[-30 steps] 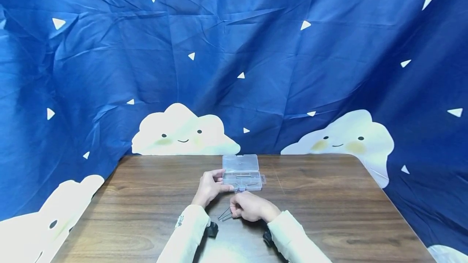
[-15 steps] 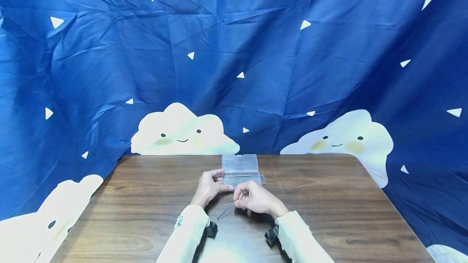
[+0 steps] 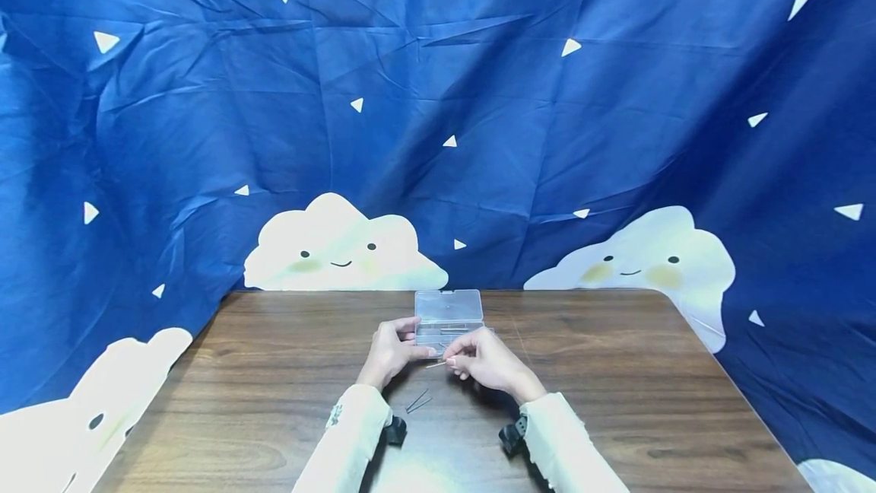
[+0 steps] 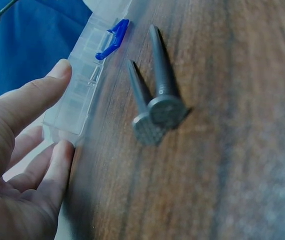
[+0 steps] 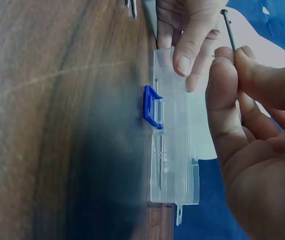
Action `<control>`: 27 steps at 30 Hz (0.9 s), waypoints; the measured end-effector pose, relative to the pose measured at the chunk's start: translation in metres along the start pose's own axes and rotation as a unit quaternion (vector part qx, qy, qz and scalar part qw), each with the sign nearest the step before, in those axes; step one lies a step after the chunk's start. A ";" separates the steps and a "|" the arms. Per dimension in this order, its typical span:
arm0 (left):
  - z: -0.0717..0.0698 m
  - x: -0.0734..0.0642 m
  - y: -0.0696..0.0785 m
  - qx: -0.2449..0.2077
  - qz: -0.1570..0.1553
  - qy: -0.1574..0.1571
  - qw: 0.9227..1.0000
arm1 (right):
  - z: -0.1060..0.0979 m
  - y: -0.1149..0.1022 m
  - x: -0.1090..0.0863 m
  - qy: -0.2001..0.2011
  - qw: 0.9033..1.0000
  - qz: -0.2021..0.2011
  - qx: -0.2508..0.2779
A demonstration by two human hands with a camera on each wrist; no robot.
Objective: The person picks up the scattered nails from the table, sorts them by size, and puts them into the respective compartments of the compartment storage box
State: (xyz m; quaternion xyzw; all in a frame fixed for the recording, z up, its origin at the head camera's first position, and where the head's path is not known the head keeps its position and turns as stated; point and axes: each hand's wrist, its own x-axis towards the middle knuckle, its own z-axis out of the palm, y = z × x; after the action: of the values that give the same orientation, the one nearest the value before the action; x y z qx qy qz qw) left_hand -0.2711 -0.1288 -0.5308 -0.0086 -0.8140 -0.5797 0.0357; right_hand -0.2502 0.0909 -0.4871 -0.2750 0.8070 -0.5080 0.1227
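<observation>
A clear plastic compartment box lies on the table with its lid raised at the back. My left hand grips its left end, thumb along the front and fingers round the side. A blue latch hangs on the front wall. Between thumb and forefinger, my right hand pinches a nail, its flat head pointing left in the head view, close in front of the box. Two more nails lie side by side on the wood nearer the body. Inside the box, thin metal pieces show, partly hidden behind the right hand.
The brown wooden table stretches out on both sides of the box. A blue curtain with white clouds and triangles hangs behind its far edge. Black straps sit at both wrists.
My right hand has lifted a nail off the group on the table and carried it forward to the box's front. The left hand has stayed on the box.
</observation>
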 end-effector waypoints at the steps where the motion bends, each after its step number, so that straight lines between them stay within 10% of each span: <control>1: 0.000 0.000 0.000 0.000 0.000 0.000 1.000 | -0.001 0.000 0.000 0.002 1.000 -0.001 0.000; 27: 0.000 -0.001 0.001 -0.008 -0.012 -0.004 1.000 | -0.020 0.016 0.010 0.209 0.972 0.076 -0.070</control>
State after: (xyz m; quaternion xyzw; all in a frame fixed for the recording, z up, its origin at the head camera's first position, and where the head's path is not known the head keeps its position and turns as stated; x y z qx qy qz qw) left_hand -0.2699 -0.1285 -0.5299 -0.0011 -0.8096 -0.5864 0.0253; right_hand -0.2736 0.1058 -0.4915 -0.1086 0.8668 -0.4858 -0.0301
